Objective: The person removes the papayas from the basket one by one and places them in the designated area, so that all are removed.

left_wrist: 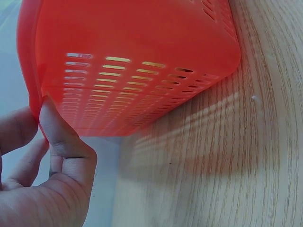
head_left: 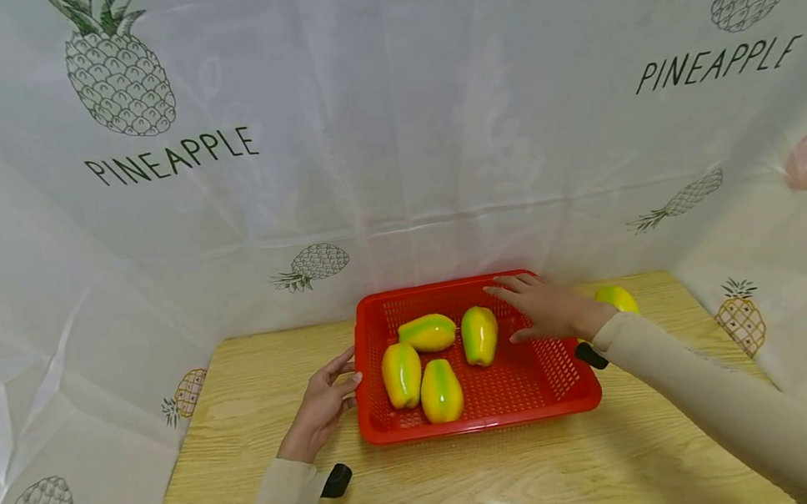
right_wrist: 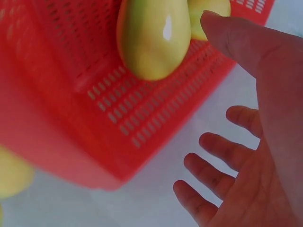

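Observation:
A red plastic basket [head_left: 485, 424] with slotted sides stands on the wooden table. Inside it lie several glossy yellow-green papayas, among them one papaya [head_left: 402, 376] at the left and another papaya [head_left: 480, 335] nearer the middle. My left hand [head_left: 322, 405] pinches the basket's left rim between thumb and fingers, which the left wrist view shows close up. Over the basket's right part, my right hand [head_left: 546, 308] hangs with fingers spread and nothing held. In the right wrist view its thumb appears near a papaya [right_wrist: 154, 40], with no clear contact.
Outside the basket on the right, another papaya [head_left: 617, 298] is partly hidden behind my right forearm. A white curtain [head_left: 392, 161] printed with pineapples hangs behind the table [head_left: 433, 492] and along both sides.

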Available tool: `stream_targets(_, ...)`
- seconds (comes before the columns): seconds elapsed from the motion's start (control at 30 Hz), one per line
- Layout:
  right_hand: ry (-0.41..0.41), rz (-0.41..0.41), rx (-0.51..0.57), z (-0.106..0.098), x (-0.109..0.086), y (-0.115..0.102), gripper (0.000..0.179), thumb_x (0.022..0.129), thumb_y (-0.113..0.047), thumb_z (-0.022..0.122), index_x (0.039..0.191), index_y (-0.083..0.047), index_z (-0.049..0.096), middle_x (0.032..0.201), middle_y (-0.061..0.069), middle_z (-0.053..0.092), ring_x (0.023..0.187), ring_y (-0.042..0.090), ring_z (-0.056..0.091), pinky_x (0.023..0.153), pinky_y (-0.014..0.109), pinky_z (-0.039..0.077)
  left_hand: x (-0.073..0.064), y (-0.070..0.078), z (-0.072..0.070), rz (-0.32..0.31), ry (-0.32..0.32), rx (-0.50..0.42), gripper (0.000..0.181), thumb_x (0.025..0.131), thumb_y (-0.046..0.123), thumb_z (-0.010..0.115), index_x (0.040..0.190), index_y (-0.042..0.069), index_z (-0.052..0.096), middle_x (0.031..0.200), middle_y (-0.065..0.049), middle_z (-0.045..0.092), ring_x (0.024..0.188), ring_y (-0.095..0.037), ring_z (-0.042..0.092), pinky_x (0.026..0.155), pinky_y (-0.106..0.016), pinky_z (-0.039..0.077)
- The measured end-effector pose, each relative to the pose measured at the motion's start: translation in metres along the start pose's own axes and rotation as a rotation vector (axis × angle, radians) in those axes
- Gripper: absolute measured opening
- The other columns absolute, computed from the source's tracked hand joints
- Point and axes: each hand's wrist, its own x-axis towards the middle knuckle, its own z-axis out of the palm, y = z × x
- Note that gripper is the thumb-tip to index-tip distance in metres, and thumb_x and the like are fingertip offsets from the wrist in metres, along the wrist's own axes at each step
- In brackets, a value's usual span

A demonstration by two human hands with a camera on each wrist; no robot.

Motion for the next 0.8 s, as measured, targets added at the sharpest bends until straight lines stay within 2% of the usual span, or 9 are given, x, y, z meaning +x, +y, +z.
stream_targets(0.33, -0.077, 0.027, 0.022, 0.01, 0.019, -0.018, 0.087, 0.092, -0.036, 0.084, 0.161, -0.004, 0.041, 0.16, 0.028, 0.042, 0.147, 0.051, 0.04, 0.118, 0.067, 0.033, 0.0, -0.001, 0.0, 0.007, -0.003, 0.004, 0.057, 0.107, 0.0, 0.057, 0.162, 0.012, 0.044, 0.139, -0.017, 0.046, 0.086, -0.013, 0.058, 0.069, -0.023, 0.054)
stream_targets(0.8, -0.206, 0.1, 0.038, 0.026, 0.04, -0.024, 0.092, 0.09, -0.048, 0.083, 0.16, -0.006, 0.042, 0.156, 0.029, 0.045, 0.146, 0.052, 0.041, 0.121, 0.064, 0.033, 0.001, -0.001, 0.0, 0.009, -0.001, -0.002, 0.057, 0.107, 0.0, 0.057, 0.162, 0.012, 0.045, 0.138, -0.016, 0.046, 0.083, -0.012, 0.058, 0.067, -0.022, 0.054)
